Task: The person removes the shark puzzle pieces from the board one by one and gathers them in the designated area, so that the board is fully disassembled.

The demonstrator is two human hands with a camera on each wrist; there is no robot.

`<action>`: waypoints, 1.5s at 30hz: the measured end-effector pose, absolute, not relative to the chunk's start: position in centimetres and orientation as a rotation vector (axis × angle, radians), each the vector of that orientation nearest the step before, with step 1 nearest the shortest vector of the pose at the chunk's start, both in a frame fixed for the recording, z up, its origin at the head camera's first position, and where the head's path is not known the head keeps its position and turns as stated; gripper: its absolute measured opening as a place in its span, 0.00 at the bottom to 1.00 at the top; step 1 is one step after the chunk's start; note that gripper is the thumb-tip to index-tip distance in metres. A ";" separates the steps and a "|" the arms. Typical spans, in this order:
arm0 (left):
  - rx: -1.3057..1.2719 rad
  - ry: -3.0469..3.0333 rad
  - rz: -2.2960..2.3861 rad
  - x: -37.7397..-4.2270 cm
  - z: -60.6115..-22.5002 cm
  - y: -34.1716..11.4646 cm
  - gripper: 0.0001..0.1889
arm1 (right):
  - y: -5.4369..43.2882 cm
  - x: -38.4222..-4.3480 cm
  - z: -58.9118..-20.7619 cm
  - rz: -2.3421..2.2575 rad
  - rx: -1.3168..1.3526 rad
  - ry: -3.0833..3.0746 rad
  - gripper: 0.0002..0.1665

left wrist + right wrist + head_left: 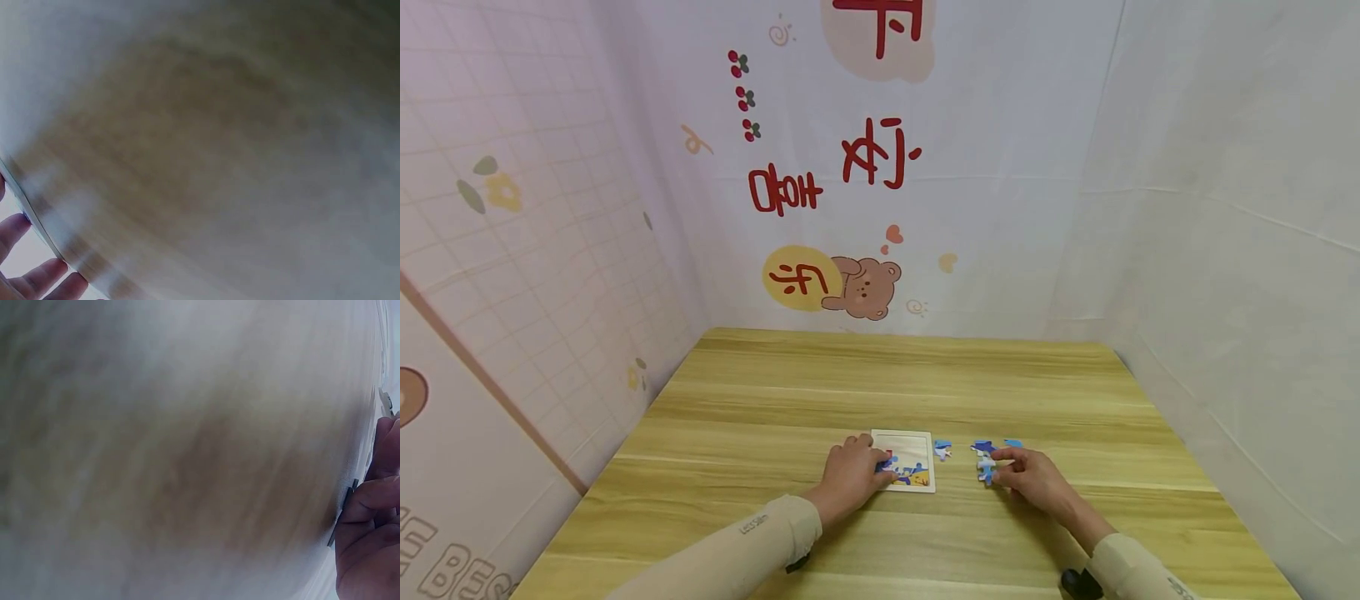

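A small jigsaw puzzle board (pixel 933 465) with a pale frame lies on the wooden table, its lower part filled with colourful pieces. My left hand (pixel 850 468) rests over the board's left side, thumb on the pieces and fingers at the upper left corner. In the left wrist view its fingers (pixel 45 276) reach along the board's edge. To the right, my right hand (pixel 1033 479) pinches a blue and white puzzle piece (pixel 986 473) between thumb and forefinger. In the right wrist view its curled fingers (pixel 375 497) meet a thin dark edge.
One loose puzzle piece (pixel 942 450) lies just right of the board. A dark blue piece (pixel 982 446) and a light blue piece (pixel 1013 442) lie close to the right hand. The wooden table (pixel 775 392) meets printed cloth walls (pixel 1000 250) at the back and sides.
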State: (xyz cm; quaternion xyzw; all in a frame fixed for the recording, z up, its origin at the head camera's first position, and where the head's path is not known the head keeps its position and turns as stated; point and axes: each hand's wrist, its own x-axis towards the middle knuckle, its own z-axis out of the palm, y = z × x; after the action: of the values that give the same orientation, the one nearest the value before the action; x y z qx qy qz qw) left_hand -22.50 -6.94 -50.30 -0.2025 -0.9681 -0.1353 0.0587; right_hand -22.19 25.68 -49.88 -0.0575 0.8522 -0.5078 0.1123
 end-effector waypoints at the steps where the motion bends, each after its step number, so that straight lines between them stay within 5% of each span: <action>1: -0.612 -2.934 -0.410 -22.5 -50.4 -6.9 0.19 | 25.7 -22.2 -49.9 -1.489 -0.171 2.503 0.24; 45: -0.600 -2.926 -0.381 -22.7 -50.9 -6.9 0.20 | 26.3 -22.1 -49.7 -1.416 -0.178 2.513 0.24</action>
State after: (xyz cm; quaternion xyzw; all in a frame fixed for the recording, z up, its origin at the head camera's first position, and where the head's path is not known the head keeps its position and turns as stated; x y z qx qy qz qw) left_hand -22.74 -6.90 -50.89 -0.1988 -0.9697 -0.1261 0.0655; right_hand -22.09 26.28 -49.69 -0.0612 0.8626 -0.4862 0.1254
